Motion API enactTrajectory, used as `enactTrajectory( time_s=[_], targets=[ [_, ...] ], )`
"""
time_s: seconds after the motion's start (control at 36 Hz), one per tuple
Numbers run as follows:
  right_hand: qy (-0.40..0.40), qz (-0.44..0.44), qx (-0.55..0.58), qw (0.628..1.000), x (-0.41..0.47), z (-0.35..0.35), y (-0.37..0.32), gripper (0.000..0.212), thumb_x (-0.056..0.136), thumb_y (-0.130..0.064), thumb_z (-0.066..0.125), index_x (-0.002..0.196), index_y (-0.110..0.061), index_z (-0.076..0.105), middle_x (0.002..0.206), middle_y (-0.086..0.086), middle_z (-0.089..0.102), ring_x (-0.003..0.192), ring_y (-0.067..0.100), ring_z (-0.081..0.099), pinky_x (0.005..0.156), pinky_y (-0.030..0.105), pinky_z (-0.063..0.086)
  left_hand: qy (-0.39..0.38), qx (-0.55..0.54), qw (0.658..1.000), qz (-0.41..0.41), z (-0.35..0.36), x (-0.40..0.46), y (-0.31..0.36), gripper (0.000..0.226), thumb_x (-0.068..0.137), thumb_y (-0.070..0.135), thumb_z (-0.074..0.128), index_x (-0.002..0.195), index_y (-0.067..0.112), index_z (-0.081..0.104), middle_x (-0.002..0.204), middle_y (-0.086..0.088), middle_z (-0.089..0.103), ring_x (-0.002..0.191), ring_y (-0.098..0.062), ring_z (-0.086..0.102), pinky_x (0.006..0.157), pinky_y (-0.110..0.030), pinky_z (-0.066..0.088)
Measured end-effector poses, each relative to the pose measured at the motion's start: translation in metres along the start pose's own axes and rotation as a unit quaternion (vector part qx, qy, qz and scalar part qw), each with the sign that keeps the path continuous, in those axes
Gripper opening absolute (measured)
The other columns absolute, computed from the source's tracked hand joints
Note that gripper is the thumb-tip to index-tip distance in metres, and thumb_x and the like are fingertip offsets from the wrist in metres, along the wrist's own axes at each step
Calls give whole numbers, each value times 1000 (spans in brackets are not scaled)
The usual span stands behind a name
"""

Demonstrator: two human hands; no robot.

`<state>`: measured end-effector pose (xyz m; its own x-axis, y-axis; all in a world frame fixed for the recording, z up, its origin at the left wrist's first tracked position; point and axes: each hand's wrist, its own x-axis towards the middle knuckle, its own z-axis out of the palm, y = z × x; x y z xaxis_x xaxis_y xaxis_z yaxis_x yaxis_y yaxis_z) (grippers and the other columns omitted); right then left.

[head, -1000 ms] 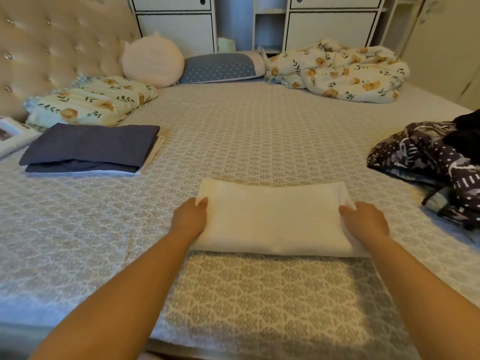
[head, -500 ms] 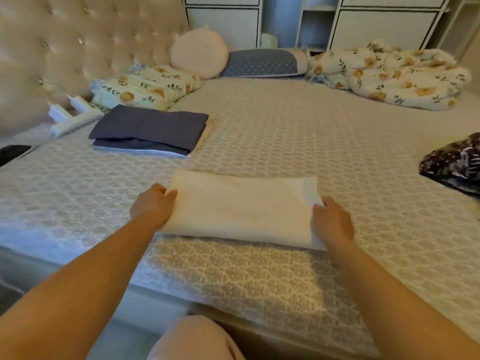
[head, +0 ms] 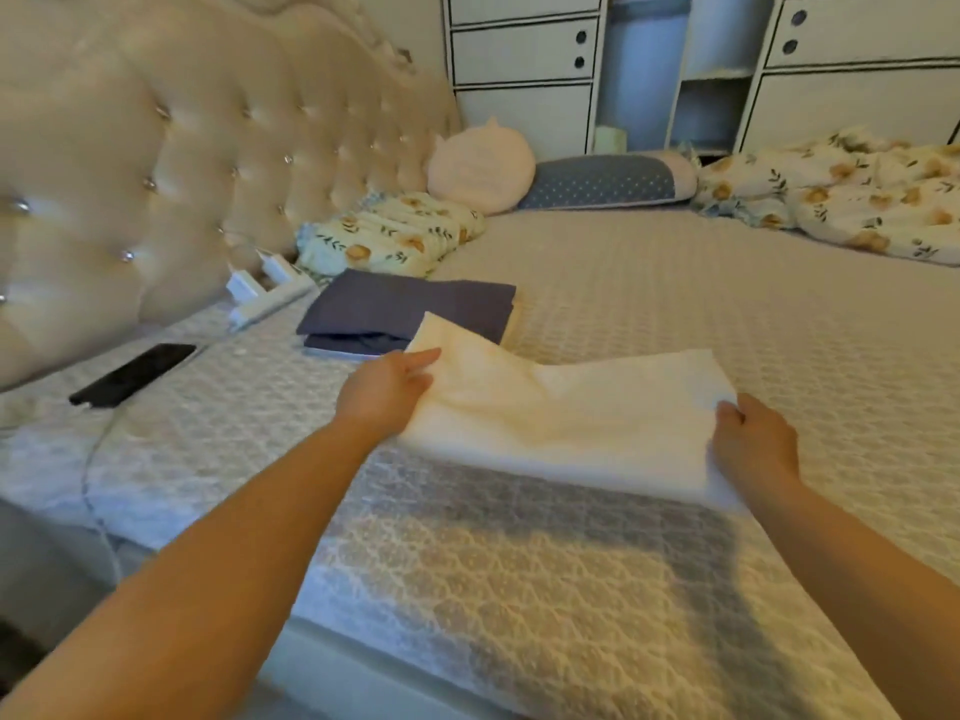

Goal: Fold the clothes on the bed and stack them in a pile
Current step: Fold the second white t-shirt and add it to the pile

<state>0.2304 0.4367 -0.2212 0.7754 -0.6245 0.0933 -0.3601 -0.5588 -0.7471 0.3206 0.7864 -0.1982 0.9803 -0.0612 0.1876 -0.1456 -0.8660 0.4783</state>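
Note:
A folded cream cloth (head: 561, 413) hangs just above the patterned bedspread (head: 675, 283), casting a shadow below it. My left hand (head: 387, 392) grips its left edge, thumb on top. At the right edge, my right hand (head: 753, 444) pinches the cloth. Its far left corner reaches over the front of a pile of folded dark blue-grey clothes (head: 410, 309), which lies on the bed near the headboard.
A black phone (head: 132, 374) with a cable and white chargers (head: 265, 291) lie left by the tufted headboard (head: 156, 163). Floral pillow (head: 389, 233), round pink cushion (head: 480, 166), blue bolster (head: 602, 179) and a floral quilt (head: 841, 197) sit at the back.
Both hands have lifted the cream cloth off the bed and carried it left toward the dark pile. The view has swung left, so the dark patterned garment at right is out of sight.

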Motion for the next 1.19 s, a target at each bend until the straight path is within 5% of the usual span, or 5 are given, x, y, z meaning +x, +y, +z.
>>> enactTrajectory(
  time_s=[0.5,0.58,0.72,0.97,1.19],
  targets=[
    [-69,-17,282,957,105,199,-223,37,104,-25,35,136,-15,50,135,10,52,119,32,50,88,36,40,157,-13,983,-99,-90,230,-141,50,97,5,37,135,34,51,132,-10,55,101,-34,57,90,-43,47],
    [-112,-6,257,960,109,238,-224,39,104,-24,35,140,-14,46,143,8,46,127,31,44,101,40,37,154,47,979,-124,-76,259,-172,50,98,12,35,137,41,46,138,-4,51,102,-27,57,81,-33,47],
    [-166,23,156,973,134,266,-223,37,104,-23,33,135,-13,50,135,8,52,115,29,52,82,29,39,112,107,980,-126,-50,287,-200,55,97,15,29,140,48,36,141,-3,46,113,-24,54,88,-32,46],
    [-80,4,206,975,141,268,-208,36,103,-22,37,134,-13,53,131,12,55,109,33,53,90,41,42,114,45,987,-99,-29,296,-202,57,97,7,27,137,43,44,144,-8,45,98,-27,55,72,-28,40],
    [-113,25,50,992,142,270,-199,34,100,-19,38,129,-10,51,120,14,55,90,29,50,77,34,41,29,156,969,-187,-21,289,-198,54,101,49,19,152,33,14,159,-4,13,141,-33,22,113,-47,22]
  ],
)
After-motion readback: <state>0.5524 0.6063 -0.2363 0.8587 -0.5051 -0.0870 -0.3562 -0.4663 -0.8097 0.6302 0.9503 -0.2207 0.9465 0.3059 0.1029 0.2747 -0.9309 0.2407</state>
